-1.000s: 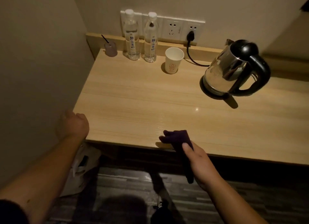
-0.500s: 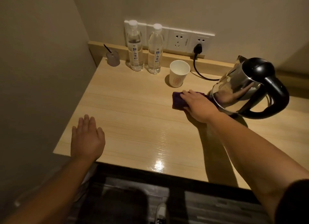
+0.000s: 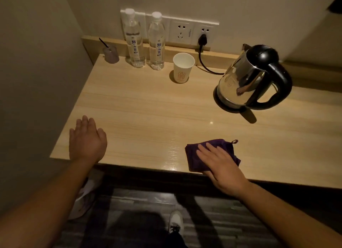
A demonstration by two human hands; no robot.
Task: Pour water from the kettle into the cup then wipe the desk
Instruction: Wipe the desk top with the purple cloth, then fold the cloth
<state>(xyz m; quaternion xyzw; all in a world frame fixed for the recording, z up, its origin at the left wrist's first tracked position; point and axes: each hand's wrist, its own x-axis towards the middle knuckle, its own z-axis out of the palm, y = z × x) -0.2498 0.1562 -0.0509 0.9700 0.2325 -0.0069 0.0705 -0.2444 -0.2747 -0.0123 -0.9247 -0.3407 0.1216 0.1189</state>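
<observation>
The right hand [image 3: 220,164] presses flat, fingers spread, on the purple cloth [image 3: 196,159] at the bench's [image 3: 148,109] front edge; the left hand [image 3: 87,140] rests open. A wide sweep could knock the paper cup [image 3: 182,68] by the kettle [image 3: 246,79].

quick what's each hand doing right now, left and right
Left hand: open, flat on the desk, holding nothing.
Right hand: open, palm pressing the purple cloth against the desk.

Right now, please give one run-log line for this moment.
phase: wiping | right hand: flat on purple cloth, near desk edge | left hand: open
</observation>
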